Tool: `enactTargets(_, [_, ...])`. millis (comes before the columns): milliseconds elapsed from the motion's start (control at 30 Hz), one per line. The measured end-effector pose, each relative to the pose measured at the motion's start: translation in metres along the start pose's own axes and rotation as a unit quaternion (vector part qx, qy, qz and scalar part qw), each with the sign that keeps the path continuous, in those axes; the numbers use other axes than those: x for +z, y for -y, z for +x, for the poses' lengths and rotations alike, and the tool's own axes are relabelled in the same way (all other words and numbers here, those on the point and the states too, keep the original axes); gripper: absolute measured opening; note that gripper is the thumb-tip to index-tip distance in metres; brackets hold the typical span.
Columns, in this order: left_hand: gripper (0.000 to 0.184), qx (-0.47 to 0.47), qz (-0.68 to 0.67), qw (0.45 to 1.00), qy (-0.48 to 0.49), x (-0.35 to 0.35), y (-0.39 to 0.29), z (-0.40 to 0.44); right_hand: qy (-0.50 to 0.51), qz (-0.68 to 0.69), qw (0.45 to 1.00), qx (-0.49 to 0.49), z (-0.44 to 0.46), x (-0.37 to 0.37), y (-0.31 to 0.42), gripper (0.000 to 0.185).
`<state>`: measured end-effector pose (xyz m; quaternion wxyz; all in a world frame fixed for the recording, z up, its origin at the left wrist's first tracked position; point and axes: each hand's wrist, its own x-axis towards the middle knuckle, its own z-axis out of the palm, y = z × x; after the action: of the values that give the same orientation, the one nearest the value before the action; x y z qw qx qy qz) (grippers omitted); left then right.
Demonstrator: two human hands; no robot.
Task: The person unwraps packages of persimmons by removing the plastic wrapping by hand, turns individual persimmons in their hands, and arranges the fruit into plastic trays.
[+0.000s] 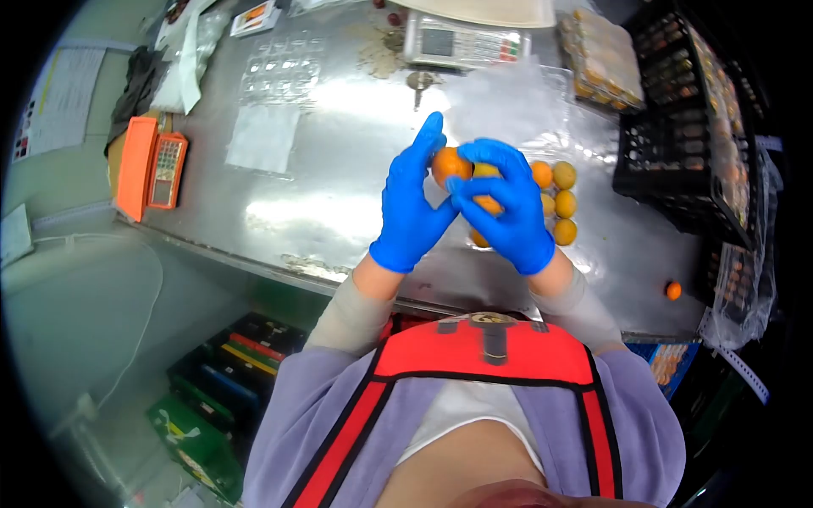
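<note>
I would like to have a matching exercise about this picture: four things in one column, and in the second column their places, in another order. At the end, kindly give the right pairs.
Column 1
1. large orange fruit
2. scale
3. black crate
4. small orange fruit

Column 2
a. at the right side, filled with packed goods
b. between the left hand and the right hand
c. lying alone near the right front corner of the table
d. at the far side of the table

Right pairs: 1-b, 2-d, 3-a, 4-c.
</note>
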<state>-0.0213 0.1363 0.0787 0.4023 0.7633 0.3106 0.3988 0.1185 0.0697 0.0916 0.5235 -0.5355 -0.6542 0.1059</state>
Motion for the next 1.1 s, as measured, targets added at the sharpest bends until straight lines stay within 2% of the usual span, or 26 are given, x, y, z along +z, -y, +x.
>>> enactTargets(33, [0.077, -0.005, 0.008, 1.0, -0.004, -0.011, 0.013, 0.007, 0.003, 0.009, 1.0, -0.001, 0.004, 0.004, 0.009, 0.017])
enactTargets(100, [0.079, -0.032, 0.058, 0.996, -0.053, -0.034, 0.05, 0.031, 0.098, 0.023, 0.995, 0.009, 0.004, 0.004, 0.021, 0.014])
enactTargets(167, [0.079, -0.074, 0.115, 0.983, -0.126, -0.061, 0.103, 0.06, 0.106, 0.061, 0.992, 0.039, -0.006, 0.011, 0.015, 0.014])
enactTargets(233, [0.075, -0.066, 0.124, 0.976, -0.167, -0.095, 0.167, 0.089, 0.106, 0.082, 0.987, 0.084, -0.022, 0.015, 0.002, 0.017])
enactTargets(267, [0.072, -0.077, 0.182, 0.966, -0.169, -0.111, 0.19, 0.102, 0.114, 0.06, 0.985, 0.113, -0.029, 0.014, -0.001, 0.025])
enactTargets(300, [0.07, -0.089, 0.239, 0.952, -0.17, -0.126, 0.206, 0.112, 0.112, 0.057, 0.985, 0.118, -0.03, 0.015, 0.002, 0.025])
enactTargets(367, [0.067, -0.133, 0.348, 0.921, -0.117, -0.146, 0.226, 0.127, 0.087, 0.052, 0.969, 0.224, -0.032, 0.013, 0.007, 0.044])
enactTargets(400, [0.065, -0.15, 0.371, 0.91, -0.104, -0.15, 0.231, 0.131, 0.082, 0.047, 0.969, 0.229, -0.034, 0.012, 0.006, 0.044])
enactTargets(467, [0.066, -0.175, 0.444, 0.877, -0.054, -0.155, 0.236, 0.138, 0.061, 0.101, 0.945, 0.306, -0.044, 0.005, 0.002, 0.057])
enactTargets(500, [0.067, -0.178, 0.466, 0.866, -0.035, -0.156, 0.236, 0.14, 0.056, 0.096, 0.943, 0.313, -0.052, 0.001, -0.002, 0.057])
enactTargets(567, [0.067, -0.124, 0.465, 0.876, -0.04, -0.164, 0.271, 0.139, -0.002, 0.072, 0.931, 0.357, -0.067, -0.015, -0.016, 0.054])
enactTargets(667, [0.07, -0.135, 0.422, 0.896, -0.016, -0.172, 0.288, 0.145, -0.131, 0.028, 0.907, 0.398, -0.088, -0.048, -0.031, 0.046])
enactTargets(800, [0.071, -0.157, 0.482, 0.862, -0.005, -0.153, 0.24, 0.14, -0.246, 0.013, 0.874, 0.419, -0.118, -0.094, -0.048, 0.041])
enactTargets(867, [0.069, -0.032, 0.487, 0.87, -0.072, -0.131, 0.219, 0.127, -0.263, 0.014, 0.867, 0.422, -0.128, -0.105, -0.051, 0.041])
enactTargets(933, [0.066, 0.028, 0.387, 0.921, -0.031, -0.093, 0.185, 0.109, -0.271, 0.022, 0.866, 0.42, -0.14, -0.109, -0.055, 0.041])
enactTargets(967, [0.062, 0.079, 0.296, 0.952, 0.003, -0.07, 0.17, 0.096, -0.273, 0.028, 0.866, 0.419, -0.144, -0.108, -0.058, 0.041])
enactTargets(1100, [0.048, 0.13, 0.196, 0.96, 0.153, 0.034, 0.083, 0.031, -0.266, 0.083, 0.857, 0.434, -0.161, -0.097, -0.067, 0.042])
